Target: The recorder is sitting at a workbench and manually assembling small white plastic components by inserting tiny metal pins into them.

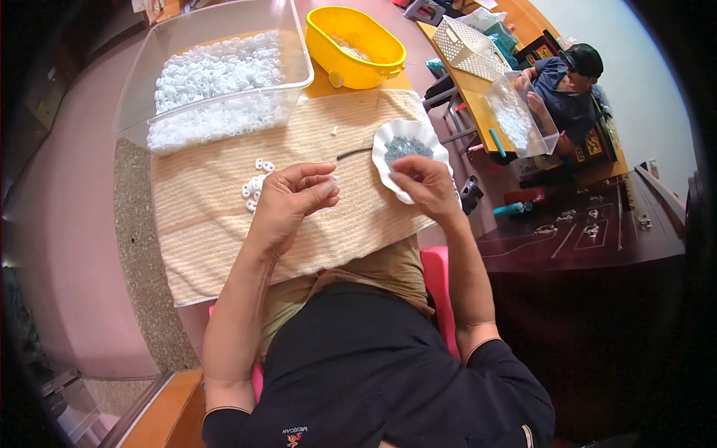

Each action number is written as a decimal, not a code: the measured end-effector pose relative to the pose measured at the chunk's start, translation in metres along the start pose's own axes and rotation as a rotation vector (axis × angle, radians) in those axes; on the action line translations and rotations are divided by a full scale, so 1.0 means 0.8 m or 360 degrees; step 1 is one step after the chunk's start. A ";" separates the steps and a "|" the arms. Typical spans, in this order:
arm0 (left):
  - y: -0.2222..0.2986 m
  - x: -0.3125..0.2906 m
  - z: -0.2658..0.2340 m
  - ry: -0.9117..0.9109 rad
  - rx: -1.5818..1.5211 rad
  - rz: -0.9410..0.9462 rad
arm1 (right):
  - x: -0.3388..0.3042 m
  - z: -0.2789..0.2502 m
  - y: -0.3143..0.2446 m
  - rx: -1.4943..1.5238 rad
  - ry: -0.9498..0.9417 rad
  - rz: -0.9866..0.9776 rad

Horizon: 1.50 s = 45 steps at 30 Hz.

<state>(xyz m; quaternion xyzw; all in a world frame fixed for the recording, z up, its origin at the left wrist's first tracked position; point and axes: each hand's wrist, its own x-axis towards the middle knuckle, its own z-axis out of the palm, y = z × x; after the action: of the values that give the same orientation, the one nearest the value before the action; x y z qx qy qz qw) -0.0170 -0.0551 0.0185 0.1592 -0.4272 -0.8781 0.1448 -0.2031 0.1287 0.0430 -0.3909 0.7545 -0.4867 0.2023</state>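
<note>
1. Clock directions are taken from the view's centre. The table is covered by a striped beige cloth (216, 246); a clear bin (298, 45) is set at eleven, a yellow tub (358, 75) at twelve. A co-worker (560, 93) is seated at two.
2. A small whitish piece (334, 178), near eleven, is pinched between the left hand's (287, 198) thumb and forefinger, mostly hidden; the right hand's (427, 187) fingers are bunched over a scalloped dish (383, 137) at one, their grip untellable.
3. White two-holed pieces (254, 187) are heaped at ten.

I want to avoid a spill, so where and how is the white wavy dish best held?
Perhaps take the dish by its far right rim, from the right, pinching above and below: the wavy edge seems to spread outward and shows bare there, while the dark stick reaches the left rim and grey pieces fill the middle.
</note>
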 end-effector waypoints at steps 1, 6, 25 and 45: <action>-0.001 0.001 0.000 -0.0014 0.0006 -0.0004 | 0.001 -0.016 0.012 -0.0275 0.0075 -0.0123; -0.007 0.001 0.002 0.0007 0.0016 -0.0007 | -0.001 -0.040 0.022 -0.0936 0.0096 -0.0098; -0.009 -0.001 0.007 0.0017 0.0024 -0.0014 | 0.017 -0.031 0.018 -0.1383 -0.0141 0.0006; -0.013 0.001 0.010 0.0104 -0.0044 -0.0037 | 0.003 -0.038 0.034 -0.0969 -0.0055 -0.0288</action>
<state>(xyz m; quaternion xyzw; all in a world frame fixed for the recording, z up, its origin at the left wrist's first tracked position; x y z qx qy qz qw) -0.0218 -0.0439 0.0148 0.1908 -0.4081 -0.8800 0.1506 -0.2356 0.1505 0.0325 -0.5074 0.8241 -0.2479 0.0447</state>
